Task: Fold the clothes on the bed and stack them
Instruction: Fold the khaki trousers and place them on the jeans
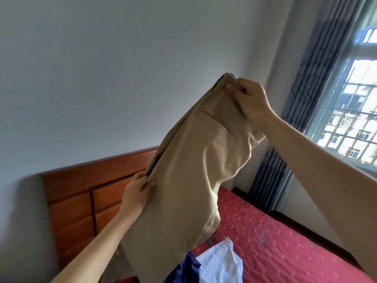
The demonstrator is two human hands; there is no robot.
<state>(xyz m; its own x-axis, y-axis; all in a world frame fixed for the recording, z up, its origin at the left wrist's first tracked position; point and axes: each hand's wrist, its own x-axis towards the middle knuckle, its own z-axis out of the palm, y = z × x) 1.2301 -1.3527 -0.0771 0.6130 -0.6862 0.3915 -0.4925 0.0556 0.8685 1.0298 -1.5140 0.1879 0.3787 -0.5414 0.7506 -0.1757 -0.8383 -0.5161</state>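
Observation:
A pair of tan trousers (pixel 187 180) hangs in the air above the bed. My right hand (pixel 248 101) pinches the waistband high up, at the top of the garment. My left hand (pixel 136 190) grips the trousers' left edge lower down, in front of the headboard. A back pocket flap shows near the top. On the red quilted bed (pixel 285 250) below lies a white and navy garment (pixel 216 264), partly hidden behind the hanging trousers.
A reddish wooden headboard (pixel 81 197) stands against the grey wall on the left. On the right, blue-grey curtains (pixel 306 111) hang beside a barred window (pixel 355 111). The bed's dark wooden side rail (pixel 295 223) runs along the right.

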